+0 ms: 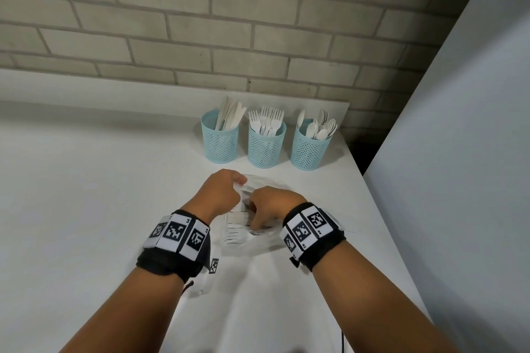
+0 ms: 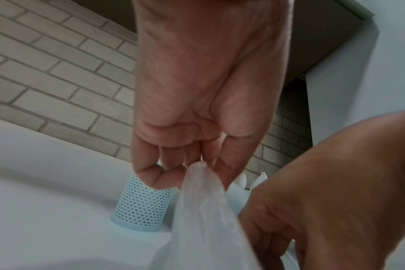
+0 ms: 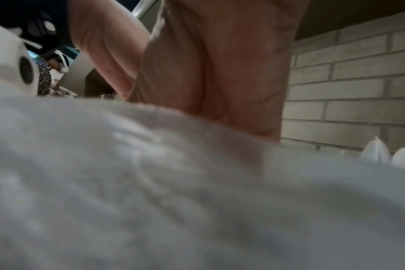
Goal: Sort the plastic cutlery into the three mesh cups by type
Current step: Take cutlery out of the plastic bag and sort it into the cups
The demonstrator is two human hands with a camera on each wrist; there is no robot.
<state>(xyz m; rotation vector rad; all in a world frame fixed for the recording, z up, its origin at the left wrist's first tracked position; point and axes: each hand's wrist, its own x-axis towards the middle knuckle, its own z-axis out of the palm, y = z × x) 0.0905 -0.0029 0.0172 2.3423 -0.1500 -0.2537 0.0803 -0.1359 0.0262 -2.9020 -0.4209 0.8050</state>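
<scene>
Three light-blue mesh cups stand in a row at the back: knives (image 1: 220, 140) on the left, forks (image 1: 266, 146) in the middle, spoons (image 1: 311, 149) on the right. In front of them a clear plastic bag (image 1: 258, 241) of white cutlery (image 1: 233, 233) lies on the table. My left hand (image 1: 239, 183) pinches the bag's upper edge (image 2: 198, 169) and holds it up. My right hand (image 1: 253, 218) reaches into the bag's mouth, fingers curled round some of the cutlery inside. In the right wrist view the blurred bag (image 3: 150, 182) hides those fingers.
The white table (image 1: 86, 195) ends at a brick wall (image 1: 200, 23) behind the cups and at a pale panel (image 1: 459, 152) on the right. The left mesh cup (image 2: 142, 206) stands just beyond my left hand. Spoon tips (image 3: 377, 151) show above the bag.
</scene>
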